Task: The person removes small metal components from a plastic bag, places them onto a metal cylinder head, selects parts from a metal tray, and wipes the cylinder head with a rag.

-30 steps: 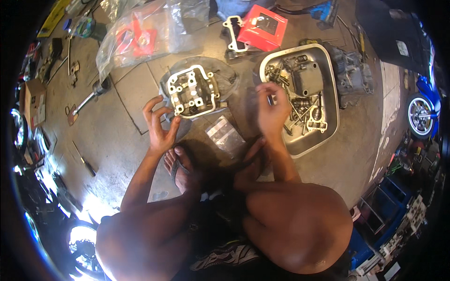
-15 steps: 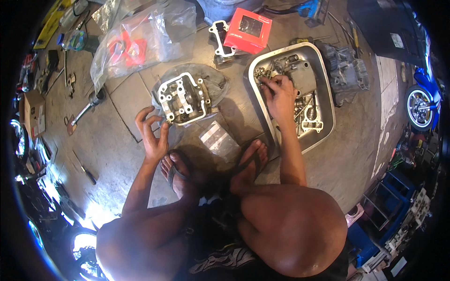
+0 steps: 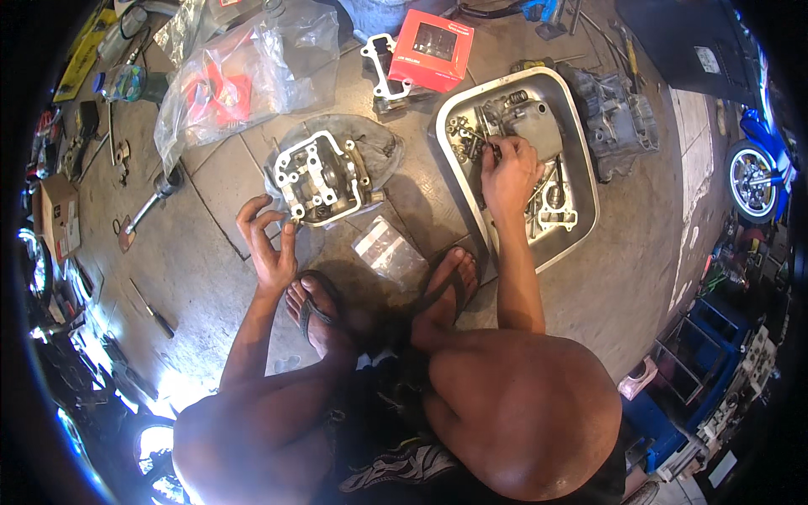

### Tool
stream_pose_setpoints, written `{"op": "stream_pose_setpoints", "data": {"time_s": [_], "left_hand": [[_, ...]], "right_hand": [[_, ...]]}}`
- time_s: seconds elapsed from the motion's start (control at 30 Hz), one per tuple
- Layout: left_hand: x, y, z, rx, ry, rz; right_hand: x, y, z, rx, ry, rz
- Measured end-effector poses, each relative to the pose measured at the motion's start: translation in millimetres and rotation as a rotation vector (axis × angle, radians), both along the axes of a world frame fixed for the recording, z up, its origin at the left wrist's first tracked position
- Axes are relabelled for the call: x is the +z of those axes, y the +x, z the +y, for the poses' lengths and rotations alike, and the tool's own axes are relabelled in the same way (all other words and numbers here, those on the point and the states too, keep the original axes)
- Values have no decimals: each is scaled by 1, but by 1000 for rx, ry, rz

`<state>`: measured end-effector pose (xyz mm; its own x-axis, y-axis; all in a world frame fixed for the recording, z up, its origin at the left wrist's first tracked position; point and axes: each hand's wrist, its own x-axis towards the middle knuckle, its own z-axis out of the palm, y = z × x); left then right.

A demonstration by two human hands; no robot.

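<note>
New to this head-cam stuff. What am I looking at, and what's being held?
No robot here: these are a person's bare hands, seen from a wide fisheye camera worn on the head, looking down, so straight edges bend. On the grey-brown floor lie a pale-rimmed metal engine part, a red cardboard box and a rounded silver metal tray of loose metal parts. The left hand, fingers apart, is beside the engine part; contact is unclear. The right hand reaches into the tray, fingertips close together; whether they hold something is too small to tell.
</note>
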<state>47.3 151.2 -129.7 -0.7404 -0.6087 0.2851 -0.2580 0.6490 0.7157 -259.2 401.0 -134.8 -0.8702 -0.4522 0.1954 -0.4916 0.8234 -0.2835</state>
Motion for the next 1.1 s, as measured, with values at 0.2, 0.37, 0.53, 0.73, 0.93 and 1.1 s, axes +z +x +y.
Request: {"op": "stream_pose_setpoints", "data": {"time_s": [0.2, 0.37, 0.53, 0.73, 0.93, 1.1], "left_hand": [[-6, 5, -2, 26, 16, 13], [-5, 4, -5, 14, 11, 33], [-7, -3, -7, 4, 28, 62], [-7, -6, -9, 4, 18, 52], [-6, -1, -11, 17, 23, 62], [-9, -1, -9, 5, 44, 78]], "right_hand": [[6, -8, 34, -117, -151, 27], [14, -6, 75, -295, -243, -52], [22, 7, 99, -345, -201, -88], [21, 24, 90, -271, -181, -150], [35, 14, 98, -401, -55, -149], [36, 17, 113, -383, -37, -225]]}}
